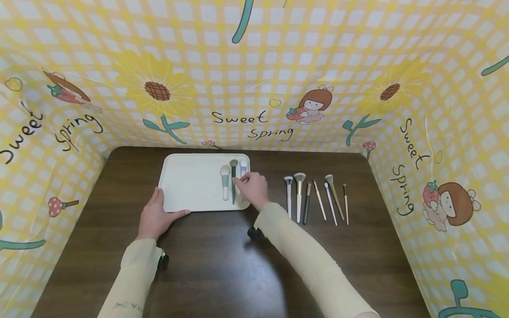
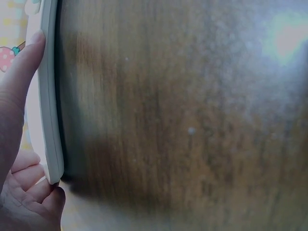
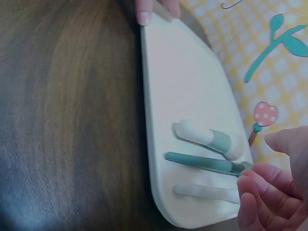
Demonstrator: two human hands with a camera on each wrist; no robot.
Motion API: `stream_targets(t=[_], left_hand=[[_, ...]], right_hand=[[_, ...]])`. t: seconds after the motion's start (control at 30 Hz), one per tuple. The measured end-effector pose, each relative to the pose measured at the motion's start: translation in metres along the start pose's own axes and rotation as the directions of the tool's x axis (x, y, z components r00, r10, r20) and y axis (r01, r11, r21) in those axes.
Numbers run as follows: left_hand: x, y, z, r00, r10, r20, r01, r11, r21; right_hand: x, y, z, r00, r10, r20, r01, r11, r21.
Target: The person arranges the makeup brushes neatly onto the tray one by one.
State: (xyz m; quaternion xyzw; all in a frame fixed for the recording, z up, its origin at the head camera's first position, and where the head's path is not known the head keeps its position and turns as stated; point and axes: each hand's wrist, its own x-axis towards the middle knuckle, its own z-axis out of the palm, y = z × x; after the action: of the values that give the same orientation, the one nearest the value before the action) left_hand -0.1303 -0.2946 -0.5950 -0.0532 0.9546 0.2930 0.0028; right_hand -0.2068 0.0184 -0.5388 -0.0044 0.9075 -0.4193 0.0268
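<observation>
Well, we've 3 brushes (image 1: 225, 182) in the tray's R end, axes approx. near–far, bristles far, handles near; 7 loose brushes (image 1: 298, 198) R of it on the table (image 1: 218, 256), bristles also far. Tray (image 1: 191, 183) runs long L–R. Our L hand (image 1: 155, 217) grips its near-left corner; R hand (image 1: 254, 189) is at the mid brush (image 1: 233, 192), pinching or not we can't tell.

White tray (image 1: 191, 182), green brush (image 3: 204, 162)
</observation>
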Motion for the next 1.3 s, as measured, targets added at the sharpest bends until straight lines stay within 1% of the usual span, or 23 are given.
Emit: stream_targets(t=[0.1, 0.27, 0.33, 0.53, 0.77, 0.93, 1.03, 1.2, 1.3], left_hand=[[0.0, 0.0, -0.001, 1.0, 0.0, 0.001, 0.0, 1.0, -0.003], [-0.001, 0.001, -0.001, 1.0, 0.0, 0.003, 0.0, 1.0, -0.009], [-0.001, 0.002, -0.001, 1.0, 0.003, 0.003, -0.003, 1.0, -0.011], [0.001, 0.001, -0.001, 1.0, 0.011, -0.001, -0.011, 1.0, -0.003], [0.0, 0.0, -0.002, 1.0, 0.02, -0.005, -0.02, 1.0, 0.01], [0.0, -0.001, 0.0, 1.0, 0.022, -0.006, -0.022, 1.0, 0.01], [0.001, -0.002, 0.001, 0.999, 0.03, -0.012, -0.03, 0.999, 0.011], [0.0, -0.001, 0.0, 0.999, 0.03, -0.015, -0.03, 0.999, 0.011], [0.0, -0.001, -0.001, 1.0, 0.029, -0.013, -0.029, 1.0, 0.012]], right_hand=[[0.001, 0.004, -0.006, 1.0, -0.005, -0.029, 0.005, 1.0, 0.012], [0.0, 0.007, -0.017, 0.997, -0.014, -0.072, 0.018, 0.998, 0.062], [-0.001, 0.008, -0.023, 0.997, -0.01, -0.076, 0.016, 0.997, 0.077], [-0.007, 0.013, -0.04, 0.997, 0.032, -0.069, -0.024, 0.994, 0.111], [-0.016, 0.027, -0.05, 0.996, 0.073, -0.06, -0.065, 0.989, 0.13], [-0.021, 0.04, -0.056, 0.992, 0.098, -0.081, -0.084, 0.983, 0.161], [-0.024, 0.048, -0.062, 0.99, 0.103, -0.093, -0.088, 0.983, 0.158], [-0.027, 0.06, -0.071, 0.992, 0.081, -0.096, -0.069, 0.989, 0.128], [-0.029, 0.065, -0.076, 0.992, 0.068, -0.111, -0.054, 0.991, 0.124]])
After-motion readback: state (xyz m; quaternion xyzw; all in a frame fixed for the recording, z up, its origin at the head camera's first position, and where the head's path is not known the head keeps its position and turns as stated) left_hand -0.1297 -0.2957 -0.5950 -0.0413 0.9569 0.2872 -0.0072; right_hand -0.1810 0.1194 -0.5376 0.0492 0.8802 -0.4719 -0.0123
